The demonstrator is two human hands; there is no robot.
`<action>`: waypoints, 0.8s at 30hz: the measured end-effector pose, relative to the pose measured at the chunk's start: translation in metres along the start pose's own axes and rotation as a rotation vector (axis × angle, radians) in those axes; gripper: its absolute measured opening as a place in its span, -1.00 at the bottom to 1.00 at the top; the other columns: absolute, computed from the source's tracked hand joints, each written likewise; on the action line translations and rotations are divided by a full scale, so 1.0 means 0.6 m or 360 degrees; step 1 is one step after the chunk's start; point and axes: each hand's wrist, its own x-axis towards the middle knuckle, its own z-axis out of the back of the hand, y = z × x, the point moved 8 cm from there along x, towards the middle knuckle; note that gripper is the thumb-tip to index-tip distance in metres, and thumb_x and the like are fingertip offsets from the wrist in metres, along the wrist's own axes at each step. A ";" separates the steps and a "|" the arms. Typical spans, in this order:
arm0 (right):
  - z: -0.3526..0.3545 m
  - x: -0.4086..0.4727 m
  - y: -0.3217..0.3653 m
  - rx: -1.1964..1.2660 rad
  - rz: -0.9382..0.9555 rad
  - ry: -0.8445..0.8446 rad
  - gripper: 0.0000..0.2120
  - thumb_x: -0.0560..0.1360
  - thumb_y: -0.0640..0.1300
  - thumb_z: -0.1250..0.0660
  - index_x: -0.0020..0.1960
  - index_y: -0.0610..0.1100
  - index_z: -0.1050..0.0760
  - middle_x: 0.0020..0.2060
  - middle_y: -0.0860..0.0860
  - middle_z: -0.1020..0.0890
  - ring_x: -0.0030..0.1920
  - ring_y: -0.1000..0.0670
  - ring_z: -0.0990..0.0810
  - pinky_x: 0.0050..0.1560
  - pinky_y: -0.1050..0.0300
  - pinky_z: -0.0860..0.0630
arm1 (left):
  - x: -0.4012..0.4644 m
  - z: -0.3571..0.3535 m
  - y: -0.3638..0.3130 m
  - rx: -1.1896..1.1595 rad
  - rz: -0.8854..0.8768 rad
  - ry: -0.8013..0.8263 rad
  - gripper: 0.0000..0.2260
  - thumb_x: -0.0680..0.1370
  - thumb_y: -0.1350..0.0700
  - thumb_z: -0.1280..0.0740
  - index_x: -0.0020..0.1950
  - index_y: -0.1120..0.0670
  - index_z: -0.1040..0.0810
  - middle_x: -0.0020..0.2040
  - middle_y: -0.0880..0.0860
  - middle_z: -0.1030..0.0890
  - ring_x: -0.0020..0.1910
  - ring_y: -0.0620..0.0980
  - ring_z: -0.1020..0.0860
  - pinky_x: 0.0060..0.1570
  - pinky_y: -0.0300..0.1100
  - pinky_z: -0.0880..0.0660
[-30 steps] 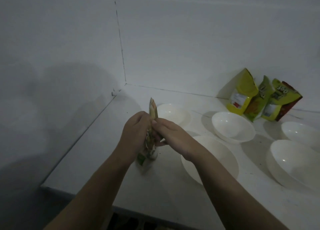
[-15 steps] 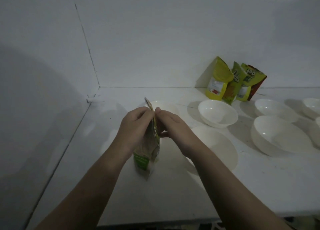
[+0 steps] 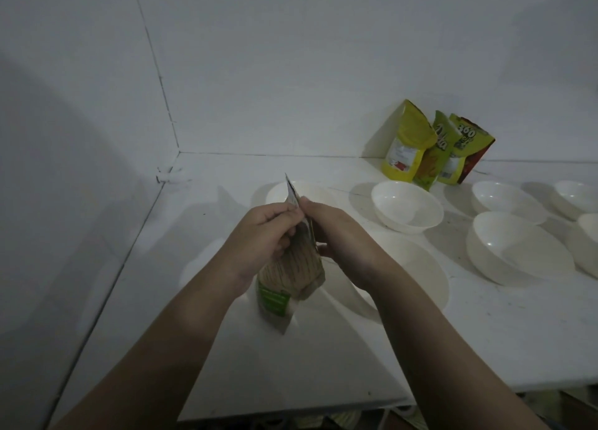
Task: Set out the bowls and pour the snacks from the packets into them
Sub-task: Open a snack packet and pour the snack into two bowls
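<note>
Gripping a snack packet [image 3: 291,267] from both sides: left hand [image 3: 262,242] curled round the packet's left face, right hand [image 3: 339,238] pinching the top edge and right face, fingers of both meeting near the torn-looking upper corner. Held upright and slightly tilted, just above the white counter [image 3: 323,365], toward its left part and near the front edge. Pale print with a green patch low on the packet; wording too dim to read. Partly hidden behind the right forearm, a large white bowl [image 3: 420,287]. Farther back, behind the hands, another bowl [image 3: 310,190]; right of it a deeper bowl [image 3: 406,208]. Toward the right edge, a big bowl [image 3: 517,248], with more bowls [image 3: 508,198] behind and beside it, cut off by the frame. Leaning against the back wall [image 3: 291,73], three more packets [image 3: 433,151], yellow-green, touching one another, well apart from the hands.
</note>
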 end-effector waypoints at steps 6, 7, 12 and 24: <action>0.001 -0.004 0.016 -0.0160 0.0106 -0.0067 -0.59 0.64 -0.04 -0.12 0.07 -0.39 -0.50 -0.10 -0.27 -0.58 -0.18 -0.02 -0.55 -0.20 0.20 -0.54 | -0.006 0.010 -0.003 0.0095 -0.0072 -0.0082 -0.69 0.60 0.17 -0.24 -0.35 0.05 -0.48 -0.45 -0.09 -0.33 -0.49 -0.18 -0.29 -0.41 -0.30 -0.25; 0.002 -0.004 0.022 -0.0213 0.0128 -0.0083 -0.59 0.63 -0.06 -0.12 0.03 -0.44 -0.46 -0.17 -0.26 -0.53 -0.21 -0.02 -0.51 -0.20 0.17 -0.52 | -0.006 0.016 -0.006 0.0109 -0.0099 -0.0139 -0.67 0.59 0.19 -0.24 -0.38 0.04 -0.45 -0.46 -0.08 -0.32 -0.48 -0.16 -0.29 -0.39 -0.25 -0.25; 0.027 -0.006 0.051 -0.0458 0.0187 -0.0232 -0.66 0.55 -0.14 -0.18 -0.27 -0.36 -0.46 -0.44 -0.01 -0.55 -0.35 0.03 -0.50 -0.18 0.03 -0.47 | -0.009 0.082 -0.031 0.0304 -0.0306 -0.0554 -0.73 0.51 0.18 -0.28 -0.38 0.22 -0.41 -0.40 0.12 -0.34 -0.38 -0.04 -0.30 -0.27 -0.10 -0.26; 0.035 -0.023 0.083 -0.1020 0.0238 -0.0424 -0.69 0.57 0.03 -0.20 -0.19 -0.17 -0.50 -0.31 -0.01 -0.65 -0.25 -0.07 -0.58 -0.29 0.11 -0.41 | -0.022 0.078 -0.033 0.0348 -0.0470 -0.0557 -0.70 0.48 0.07 -0.26 -0.33 0.28 -0.39 -0.38 0.25 -0.33 -0.41 -0.07 -0.27 -0.33 -0.13 -0.23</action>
